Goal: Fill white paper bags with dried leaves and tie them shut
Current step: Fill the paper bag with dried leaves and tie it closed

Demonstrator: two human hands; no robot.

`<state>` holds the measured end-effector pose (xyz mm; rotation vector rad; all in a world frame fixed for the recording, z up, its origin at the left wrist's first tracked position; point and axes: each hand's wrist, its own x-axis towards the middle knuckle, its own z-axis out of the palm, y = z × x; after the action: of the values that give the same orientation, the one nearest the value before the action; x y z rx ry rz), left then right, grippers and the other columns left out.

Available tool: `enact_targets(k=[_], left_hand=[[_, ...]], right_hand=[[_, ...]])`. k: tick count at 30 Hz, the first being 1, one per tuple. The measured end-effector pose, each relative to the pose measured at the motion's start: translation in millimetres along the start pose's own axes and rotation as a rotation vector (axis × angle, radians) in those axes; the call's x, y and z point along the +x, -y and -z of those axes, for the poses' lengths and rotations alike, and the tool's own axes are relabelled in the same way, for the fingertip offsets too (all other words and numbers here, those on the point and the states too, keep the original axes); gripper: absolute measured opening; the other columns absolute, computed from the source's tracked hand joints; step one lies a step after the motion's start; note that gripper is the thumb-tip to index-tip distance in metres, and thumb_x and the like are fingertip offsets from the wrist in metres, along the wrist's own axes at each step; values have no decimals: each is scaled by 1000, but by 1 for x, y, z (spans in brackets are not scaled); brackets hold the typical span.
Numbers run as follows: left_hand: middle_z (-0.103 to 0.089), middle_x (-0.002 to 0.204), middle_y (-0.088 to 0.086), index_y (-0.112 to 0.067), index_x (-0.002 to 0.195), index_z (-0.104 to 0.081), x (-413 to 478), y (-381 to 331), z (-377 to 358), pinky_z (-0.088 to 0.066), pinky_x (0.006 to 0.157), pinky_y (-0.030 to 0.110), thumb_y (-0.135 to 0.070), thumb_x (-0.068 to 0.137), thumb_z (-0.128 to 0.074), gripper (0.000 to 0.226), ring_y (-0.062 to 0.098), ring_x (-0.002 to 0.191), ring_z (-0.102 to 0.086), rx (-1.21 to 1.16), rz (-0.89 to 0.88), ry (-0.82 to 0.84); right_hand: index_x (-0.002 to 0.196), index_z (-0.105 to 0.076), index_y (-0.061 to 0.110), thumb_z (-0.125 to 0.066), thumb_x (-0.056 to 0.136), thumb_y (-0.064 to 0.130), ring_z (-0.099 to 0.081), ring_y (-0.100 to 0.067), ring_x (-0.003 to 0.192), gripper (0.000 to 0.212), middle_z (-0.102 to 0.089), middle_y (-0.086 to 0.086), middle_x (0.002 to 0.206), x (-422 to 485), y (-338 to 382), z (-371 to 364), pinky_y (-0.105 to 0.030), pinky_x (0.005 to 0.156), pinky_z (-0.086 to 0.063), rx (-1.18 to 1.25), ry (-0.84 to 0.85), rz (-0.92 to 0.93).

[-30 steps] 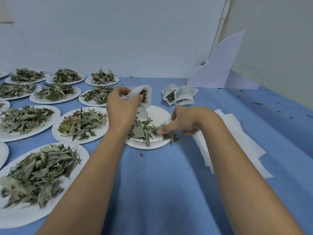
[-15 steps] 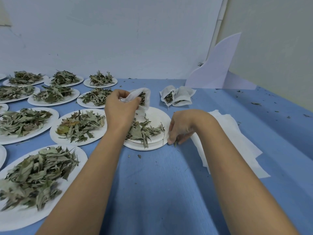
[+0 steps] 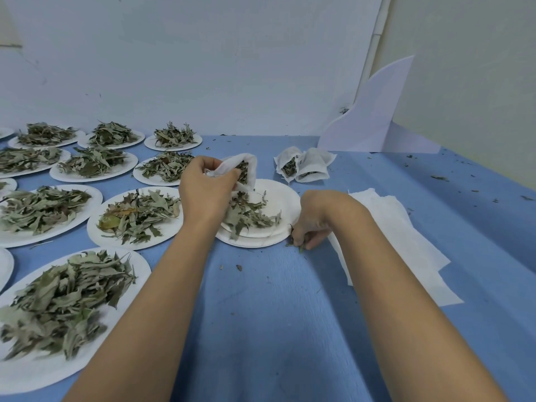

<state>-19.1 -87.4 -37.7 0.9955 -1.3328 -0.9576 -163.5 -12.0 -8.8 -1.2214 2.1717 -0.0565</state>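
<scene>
My left hand (image 3: 204,190) grips the rim of a white paper bag (image 3: 245,166), held open over the far edge of a white plate (image 3: 285,198). Dried leaves show inside the bag's mouth. A small heap of dried leaves (image 3: 246,213) lies on the plate. My right hand (image 3: 314,220) is on the blue table just right of the plate, its fingers curled down and pinching a few stray leaves (image 3: 298,246) off the cloth.
Two filled white bags (image 3: 304,166) lie behind the plate. Several plates of dried leaves (image 3: 136,216) cover the table's left side. Flat white bags (image 3: 397,230) are stacked to the right. A white card (image 3: 371,117) stands at the back wall. Leaf crumbs dot the blue cloth.
My right hand has left the heap on the plate and dropped to the table at the plate's right edge, closing on stray leaves. My left hand still holds the bag.
</scene>
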Motion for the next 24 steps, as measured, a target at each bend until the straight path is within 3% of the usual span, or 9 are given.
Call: enact_targets(k=[3, 7, 10, 11, 13, 15, 18, 20, 24], left_hand=[[-62, 76, -11, -27, 79, -53, 0, 0, 0, -54, 74, 34, -18, 79, -73, 21, 23, 84, -70, 8, 0, -3], [-61, 75, -12, -26, 80, -54, 1, 1, 1, -55, 76, 37, -18, 79, -73, 20, 23, 84, -70, -11, 19, -9], [-56, 69, -14, -27, 79, -54, 3, 0, 3, -54, 64, 32, -18, 79, -73, 21, 25, 82, -71, -33, 22, -37], [-56, 69, -13, -27, 78, -53, 4, -1, 3, -52, 59, 26, -18, 79, -73, 22, 25, 82, -70, -42, 21, -53], [-57, 74, -10, -28, 77, -53, 6, -2, 5, -48, 54, 19, -17, 79, -73, 23, 24, 84, -70, -62, 18, -87], [-59, 80, -8, -28, 77, -52, 7, -2, 7, -49, 59, 20, -17, 79, -73, 24, 23, 88, -69, -75, 7, -114], [-57, 80, -9, -28, 77, -52, 10, -3, 11, -56, 76, 32, -17, 79, -73, 24, 26, 91, -68, -104, -10, -130], [-56, 77, -9, -27, 76, -52, 13, -4, 14, -55, 78, 34, -15, 79, -73, 24, 30, 91, -68, -128, -17, -147], [-55, 73, -8, -26, 76, -52, 16, -4, 15, -52, 70, 31, -14, 78, -74, 25, 31, 89, -68, -154, -18, -164]], right_hand=[[68, -56, 7, -63, 84, 3, -58, -8, 40, 19, -62, -5, 59, -1, 1, -1, -26, 79, -53, -12, 6, 13], [66, -54, 9, -61, 83, 2, -59, -7, 38, 20, -60, -2, 49, -8, 1, 4, -19, 63, -52, 15, -8, 42], [63, -54, 10, -60, 80, -1, -58, -6, 38, 21, -57, -1, 45, -18, 1, 14, -15, 54, -51, 79, -59, 82], [64, -57, 8, -60, 80, -1, -59, -7, 40, 18, -58, -2, 47, -20, 1, 16, -15, 54, -52, 112, -89, 102], [77, -67, 0, -62, 77, 0, -64, -13, 53, 6, -68, -9, 62, -19, 6, 16, -22, 70, -57, 166, -200, 170], [80, -68, 0, -65, 77, 3, -64, -17, 65, 5, -72, -13, 77, -15, 13, 10, -30, 79, -57, 192, -309, 249], [87, -70, -2, -75, 76, 12, -54, -13, 69, 18, -65, -6, 75, -3, 21, -7, -20, 62, -48, 191, -410, 344], [91, -74, 4, -80, 73, 20, -50, -9, 69, 24, -61, 1, 75, 7, 21, -15, -12, 51, -37, 195, -455, 365], [106, -72, 24, -79, 72, 41, -51, -1, 75, 38, -58, 9, 84, 17, 15, -18, -15, 61, -37, 269, -578, 430]])
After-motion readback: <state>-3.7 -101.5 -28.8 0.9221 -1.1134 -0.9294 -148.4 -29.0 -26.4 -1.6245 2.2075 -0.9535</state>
